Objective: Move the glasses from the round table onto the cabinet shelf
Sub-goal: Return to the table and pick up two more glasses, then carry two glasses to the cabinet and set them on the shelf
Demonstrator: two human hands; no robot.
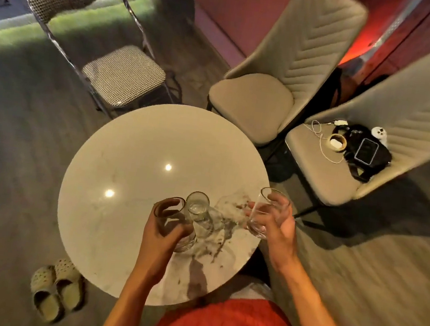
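A round white marble table (134, 153) fills the middle of the head view. My left hand (163, 233) is wrapped around a clear glass (171, 220) near the table's near right part. A second clear glass (198, 211) stands right beside it, touching or nearly touching the held one. My right hand (279, 226) grips a third clear glass (263, 213), tilted and lifted at the table's right edge. The cabinet shelf is out of view.
A checkered folding chair (123, 74) stands beyond the table at left. Two beige padded chairs (253, 102) stand at the right; the nearer one (323, 176) carries a phone, a black bag and cables. A pair of slippers (57, 288) lies on the floor at lower left.
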